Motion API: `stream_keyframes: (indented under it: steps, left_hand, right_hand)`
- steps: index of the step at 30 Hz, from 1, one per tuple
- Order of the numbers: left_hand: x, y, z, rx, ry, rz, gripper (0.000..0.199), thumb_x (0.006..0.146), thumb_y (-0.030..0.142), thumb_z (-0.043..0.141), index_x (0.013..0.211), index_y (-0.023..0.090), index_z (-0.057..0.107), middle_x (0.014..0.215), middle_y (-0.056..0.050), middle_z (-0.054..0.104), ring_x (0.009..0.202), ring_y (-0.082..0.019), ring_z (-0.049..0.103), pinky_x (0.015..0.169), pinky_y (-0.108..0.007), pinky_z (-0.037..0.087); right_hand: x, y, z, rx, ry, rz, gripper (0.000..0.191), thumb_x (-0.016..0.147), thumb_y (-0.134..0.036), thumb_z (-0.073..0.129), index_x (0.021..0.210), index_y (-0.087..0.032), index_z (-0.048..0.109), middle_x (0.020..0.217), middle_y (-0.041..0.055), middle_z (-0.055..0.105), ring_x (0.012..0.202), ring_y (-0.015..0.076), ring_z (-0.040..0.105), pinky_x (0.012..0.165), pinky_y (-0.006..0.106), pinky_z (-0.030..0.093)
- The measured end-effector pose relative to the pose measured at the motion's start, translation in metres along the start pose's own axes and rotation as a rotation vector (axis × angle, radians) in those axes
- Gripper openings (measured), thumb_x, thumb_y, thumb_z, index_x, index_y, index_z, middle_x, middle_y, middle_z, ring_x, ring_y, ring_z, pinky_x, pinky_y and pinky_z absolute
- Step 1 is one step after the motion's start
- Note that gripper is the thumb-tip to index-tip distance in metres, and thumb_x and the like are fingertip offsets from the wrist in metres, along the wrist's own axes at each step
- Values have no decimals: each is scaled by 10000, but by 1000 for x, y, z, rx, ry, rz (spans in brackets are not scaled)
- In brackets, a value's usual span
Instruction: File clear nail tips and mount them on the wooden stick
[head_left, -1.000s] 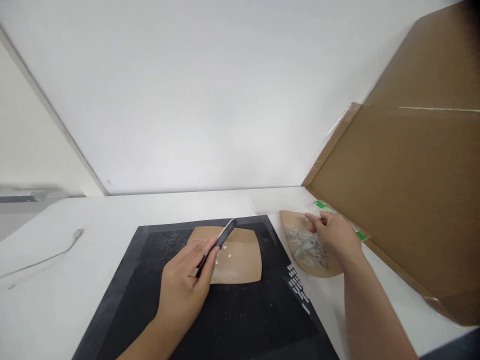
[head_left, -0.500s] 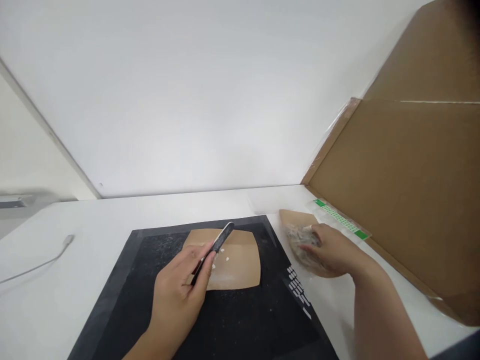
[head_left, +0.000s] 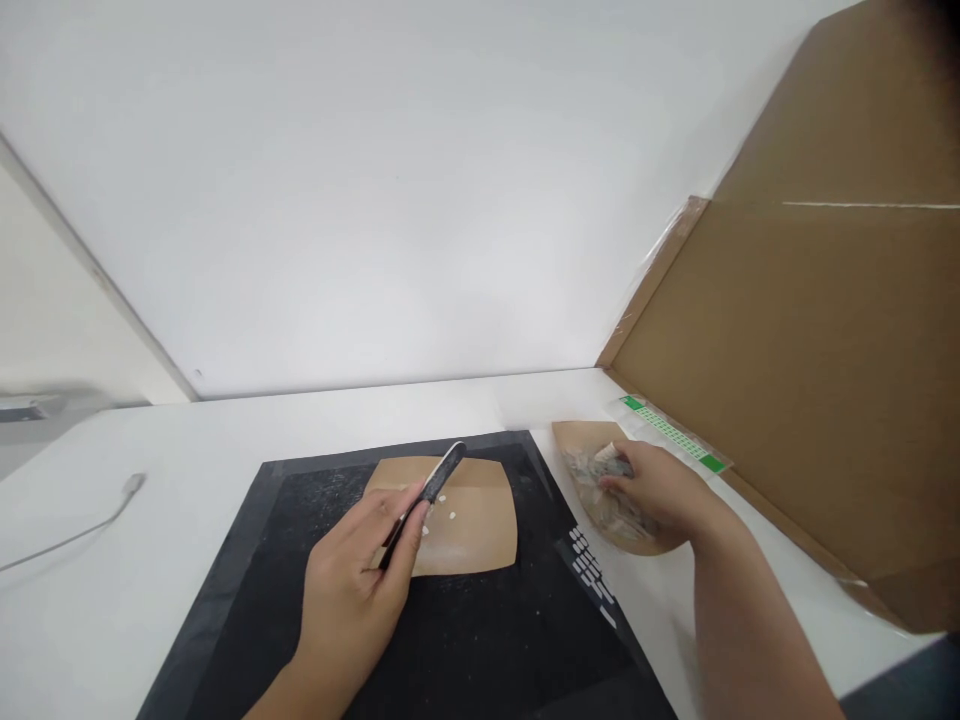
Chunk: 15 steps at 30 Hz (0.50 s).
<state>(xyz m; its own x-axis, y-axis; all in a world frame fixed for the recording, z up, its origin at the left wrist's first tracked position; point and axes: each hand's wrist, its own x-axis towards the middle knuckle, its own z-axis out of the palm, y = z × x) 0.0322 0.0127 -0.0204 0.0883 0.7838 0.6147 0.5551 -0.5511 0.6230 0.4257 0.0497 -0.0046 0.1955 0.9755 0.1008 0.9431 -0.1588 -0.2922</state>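
Observation:
My left hand (head_left: 360, 570) is closed around a black nail file (head_left: 444, 474) with a pale edge, its rounded tip pointing up and away to the right. Beneath the file lies a tan paper sheet (head_left: 480, 515) with a few small white bits on it, partly covered by the hand. On the right, my right hand (head_left: 660, 490) has its fingers pinched over a brown pouch (head_left: 589, 432) heaped with clear and whitish small pieces. A pale bit shows at the fingertips, but exactly what they grip is not clear.
A black mat (head_left: 330, 640) dusted with specks lies under the paper. Rows of small white marks (head_left: 589, 570) run along its right edge. A clear strip with green print (head_left: 675, 435) sits by the cardboard wall (head_left: 810, 380). A grey cable (head_left: 112, 515) lies at left.
My right hand's fingers have shifted slightly in the pouch, and a pale piece shows more plainly at the fingertips. The left hand and nail file stay nearly still. The view has shifted slightly.

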Motion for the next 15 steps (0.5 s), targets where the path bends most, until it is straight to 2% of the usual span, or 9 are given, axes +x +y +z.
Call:
stream_keyframes:
  steps: [4, 10, 15]
  left_hand:
    - [0, -1, 0, -11, -6, 8, 244, 1003, 251, 608, 1186, 209, 764, 1008, -41, 772, 834, -161, 728, 818, -252, 578]
    - [0, -1, 0, -4, 7, 21, 241, 1001, 267, 603, 1157, 204, 776, 1029, -53, 778, 830, -173, 738, 813, -269, 599]
    - [0, -1, 0, 1, 9, 31, 227, 996, 252, 614, 1149, 202, 774, 1018, -53, 777, 826, -167, 736, 809, -264, 599]
  right_hand:
    - [1, -1, -8, -18, -74, -28, 180, 825, -418, 696, 825, -246, 647, 877, 42, 742, 826, 264, 673, 656, 312, 411]
    - [-1, -6, -18, 30, -70, -81, 380, 941, -555, 531, 748, -230, 563, 803, 49, 692, 749, 236, 619, 643, 317, 397]
    - [-6, -11, -23, 101, -112, -116, 427, 968, -590, 488, 728, -237, 512, 756, 31, 657, 726, 230, 594, 648, 325, 405]
